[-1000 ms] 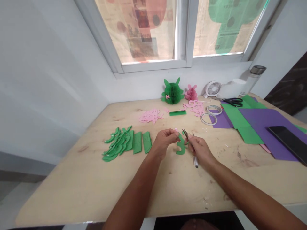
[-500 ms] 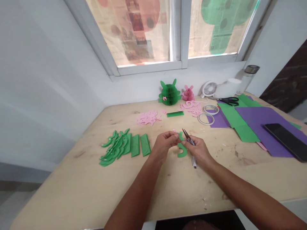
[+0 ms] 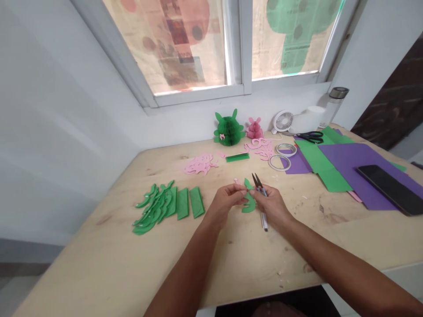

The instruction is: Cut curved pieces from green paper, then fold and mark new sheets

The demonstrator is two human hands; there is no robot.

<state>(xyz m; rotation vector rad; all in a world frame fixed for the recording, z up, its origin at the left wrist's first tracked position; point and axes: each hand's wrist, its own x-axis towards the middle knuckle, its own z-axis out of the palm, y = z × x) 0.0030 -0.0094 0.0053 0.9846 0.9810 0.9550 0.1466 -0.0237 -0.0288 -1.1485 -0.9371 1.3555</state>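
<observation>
Here the left hand (image 3: 226,200) and right hand (image 3: 272,204) pinch a green cutout (image 3: 251,205) between them, seemingly to steady it; the right also grips snips (image 3: 259,182), blades pointed away, likely freeing its fingertips. Green pieces (image 3: 158,204) lie leftward on the table (image 3: 109,255), probably for easy reach.

Green curvy paper cutout (image 3: 250,205) | pinched between my fingers (image 3: 240,192), far end pointed, near end hooking left | small dark-bladed scissors (image 3: 260,183) | I hold them rightward, blades parted, tips far
</observation>
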